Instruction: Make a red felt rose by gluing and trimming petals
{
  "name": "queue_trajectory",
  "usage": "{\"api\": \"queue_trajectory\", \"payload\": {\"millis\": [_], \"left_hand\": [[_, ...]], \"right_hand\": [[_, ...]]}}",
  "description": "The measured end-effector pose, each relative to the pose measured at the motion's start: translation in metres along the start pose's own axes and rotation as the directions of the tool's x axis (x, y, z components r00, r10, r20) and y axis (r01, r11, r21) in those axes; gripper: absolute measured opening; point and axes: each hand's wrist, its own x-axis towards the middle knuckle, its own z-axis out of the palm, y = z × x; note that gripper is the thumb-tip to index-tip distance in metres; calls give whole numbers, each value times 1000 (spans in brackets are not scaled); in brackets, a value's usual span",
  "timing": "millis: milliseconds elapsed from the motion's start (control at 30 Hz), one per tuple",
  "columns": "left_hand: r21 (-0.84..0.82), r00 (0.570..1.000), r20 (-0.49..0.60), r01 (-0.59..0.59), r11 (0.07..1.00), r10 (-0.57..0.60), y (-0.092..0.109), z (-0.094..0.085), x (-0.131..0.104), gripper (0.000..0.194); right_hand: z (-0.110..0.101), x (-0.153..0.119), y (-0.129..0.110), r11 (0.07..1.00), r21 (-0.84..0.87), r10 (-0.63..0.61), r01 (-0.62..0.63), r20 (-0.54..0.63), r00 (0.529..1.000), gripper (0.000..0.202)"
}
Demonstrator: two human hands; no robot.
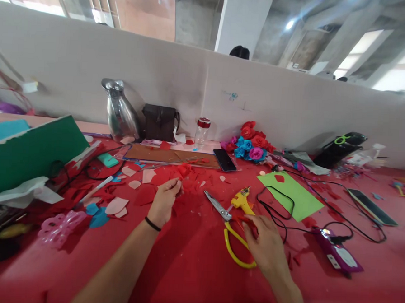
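Note:
My left hand (166, 201), with a dark band at the wrist, is closed in a pinch. A red paper piece (185, 169), like a petal or small flower, shows at its fingertips. My right hand (267, 241) curls its fingers around a thin red-orange thing (252, 225), too unclear to name. Those fingertips are right by the handle of a yellow glue gun (241, 199); whether they touch it is unclear. Scissors with yellow handles (233, 250) lie open-looped just left of this hand, blades pointing up and left. Red scraps lie around my left hand.
Pink petals (116, 206), a phone (224, 160), a green sheet (290, 196) and paper flowers (253, 143) lie on the red table (182, 277). Black cords lead to a purple power strip (339, 253). A flask (121, 113) and a jar (202, 132) stand by the partition. A green board (36, 154) leans left.

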Motion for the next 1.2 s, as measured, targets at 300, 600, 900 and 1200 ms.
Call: {"api": "queue_trajectory", "payload": {"millis": [300,600,900,1200], "left_hand": [[-107,999,20,33,994,-31,2,1,-2,31],[-400,972,154,225,888,-177,6,-5,1,17],[-490,973,146,228,841,-179,8,-8,3,15],[-463,962,114,271,844,-246,6,-6,2,13]], "right_hand": [[6,30,3,932,-356,105,-69,82,991,23],[9,62,15,925,-316,336,-209,430,838,34],[-6,56,7,964,-222,153,-148,4,988,35],[-13,79,-51,818,566,76,-101,68,995,36]]}}
